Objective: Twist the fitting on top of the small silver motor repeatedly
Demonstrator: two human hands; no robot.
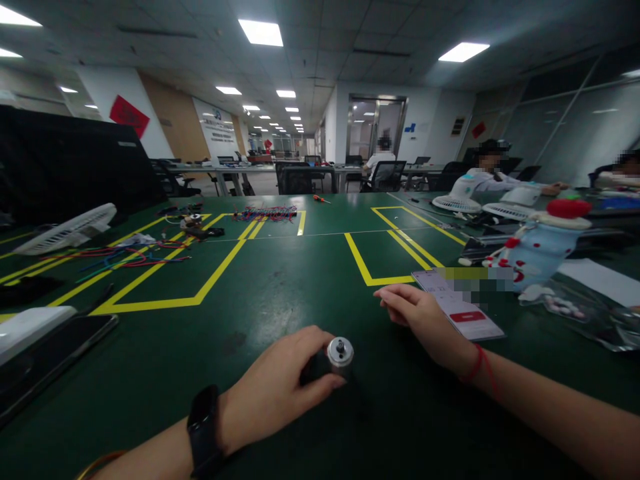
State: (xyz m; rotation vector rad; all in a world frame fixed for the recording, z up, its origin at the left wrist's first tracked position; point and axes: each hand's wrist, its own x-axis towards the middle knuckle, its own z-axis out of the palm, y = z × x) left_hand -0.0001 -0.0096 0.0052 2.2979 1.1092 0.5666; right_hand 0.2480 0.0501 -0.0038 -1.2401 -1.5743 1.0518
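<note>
Small silver cylindrical metal motor (340,352) sitting clasped in left hand (280,390) just above green table (280,280), shaft-end up for viewing; right hand (417,315) resting loosely open, empty, beside white phone (457,303).

1. cool, even light comes from the ceiling panels (261,31) above, bright far off.
2. the green table (280,280) shows a soft sheen in the middle and faint shadows under the arms near.
3. edges bow and stretch; near corners darken.
4. some patches on the right are pixelated.
</note>
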